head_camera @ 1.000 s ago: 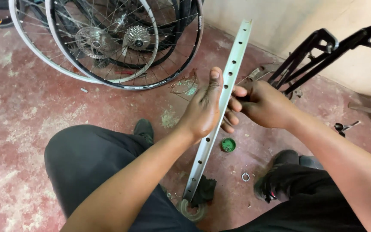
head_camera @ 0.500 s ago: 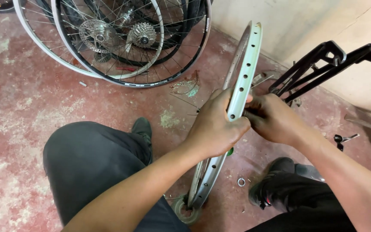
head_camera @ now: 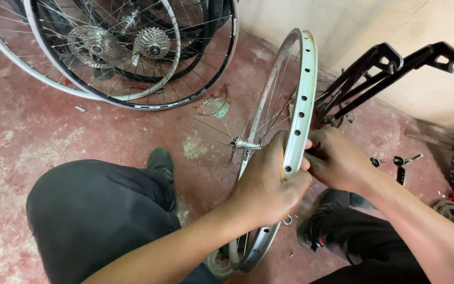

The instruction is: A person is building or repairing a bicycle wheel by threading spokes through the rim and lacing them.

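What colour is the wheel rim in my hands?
Silver bare-metal wheel rim, with round holes; head view shows it best.

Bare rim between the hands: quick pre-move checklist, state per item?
1. Left hand gripping the silver rim: ok.
2. Right hand on the rim's opposite side: ok, fingertips hidden.
3. Rim upright, lower edge down by the floor: ok.
4. Hub and spokes in place: ok; spoke tension cannot tell.
5. Loose small parts by the shoe: not ok.
6. Black rack close behind the rim: not ok.
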